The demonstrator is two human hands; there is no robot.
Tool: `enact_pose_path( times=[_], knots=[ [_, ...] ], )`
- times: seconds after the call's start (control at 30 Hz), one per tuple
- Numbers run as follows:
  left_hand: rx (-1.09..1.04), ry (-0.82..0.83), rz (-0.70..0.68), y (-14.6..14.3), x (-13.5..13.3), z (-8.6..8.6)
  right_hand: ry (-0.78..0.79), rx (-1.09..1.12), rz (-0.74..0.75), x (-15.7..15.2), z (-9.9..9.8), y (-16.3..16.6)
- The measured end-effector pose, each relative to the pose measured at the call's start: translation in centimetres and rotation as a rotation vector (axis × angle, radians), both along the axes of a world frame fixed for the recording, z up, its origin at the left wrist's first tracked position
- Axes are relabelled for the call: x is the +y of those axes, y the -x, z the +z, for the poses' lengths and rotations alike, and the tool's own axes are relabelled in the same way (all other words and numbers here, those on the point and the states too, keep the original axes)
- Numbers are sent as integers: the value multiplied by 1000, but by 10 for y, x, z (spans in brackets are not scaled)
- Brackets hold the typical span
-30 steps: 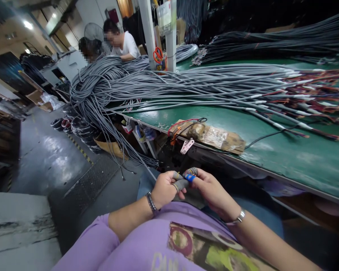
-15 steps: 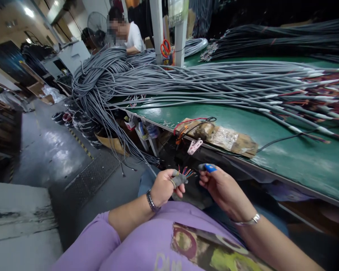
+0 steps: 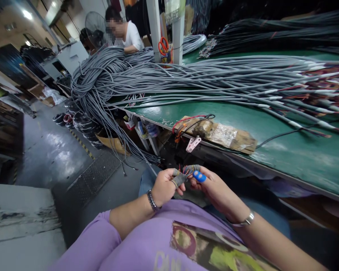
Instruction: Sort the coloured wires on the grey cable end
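Between thumb and fingers, my left hand point(image 3: 166, 185) pinches the end of a grey cable point(image 3: 152, 170), its fingertips wrapped in grey finger covers. Thin coloured wires point(image 3: 187, 171) fan out of that end to the right. My right hand point(image 3: 207, 181) is closed on these wires from the other side; a blue cover sits on its thumb and a grey one on a finger. Both hands are held close together over my lap, below the bench edge. How many wires the right fingers pinch is hidden.
A green bench point(image 3: 285, 150) carries a long bundle of grey cables point(image 3: 192, 81) with stripped ends at the right. On its front edge lie a taped cardboard strip point(image 3: 228, 137) and a pink clip point(image 3: 193, 144). A co-worker point(image 3: 130, 35) sits behind the cable heap.
My right hand has moved left and closed on the coloured wires, which were free of it before. My left hand stays nearly in place.
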State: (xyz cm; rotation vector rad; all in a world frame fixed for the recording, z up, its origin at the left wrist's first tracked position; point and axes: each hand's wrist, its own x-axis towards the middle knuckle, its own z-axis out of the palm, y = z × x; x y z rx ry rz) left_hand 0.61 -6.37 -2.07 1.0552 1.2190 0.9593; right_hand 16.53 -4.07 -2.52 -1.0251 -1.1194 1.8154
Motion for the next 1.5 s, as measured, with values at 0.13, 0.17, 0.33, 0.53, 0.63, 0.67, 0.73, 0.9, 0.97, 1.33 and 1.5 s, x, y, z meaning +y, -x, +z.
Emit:
enact_pose_path(
  times=[0.13, 0.17, 0.33, 0.53, 0.63, 0.67, 0.73, 0.9, 0.97, 1.33, 1.5],
  knots=[
    [32, 7, -38, -2, 0, 1, 50, -36, -72, 0, 1, 4],
    [37, 11, -41, -2, 0, 1, 62, -29, -89, 1, 1, 5],
    [14, 9, -16, -4, 0, -1, 127, 38, -149, 0, -1, 7],
    [-11, 11, 70, -7, 1, -2, 140, 60, -228, -2, -6, 9],
    [5, 11, 78, -6, 2, -3, 125, 45, -237, -2, -8, 9],
    [8, 11, 77, -6, 2, -4, 117, 38, -240, -2, -8, 9],
    [0, 11, 84, -6, 3, -5, 97, 25, -240, -2, -9, 8],
    [-51, 15, 129, -4, 7, -7, 46, -26, -162, -2, -11, 3],
    [-33, 5, 111, -2, 8, -7, 56, -26, -136, 0, -12, 0],
    [115, 16, -70, -1, 10, -3, 148, 82, -185, 16, 0, 7],
    [117, 32, -73, -3, 12, -5, 120, 67, -228, 17, -5, 7]
  ],
)
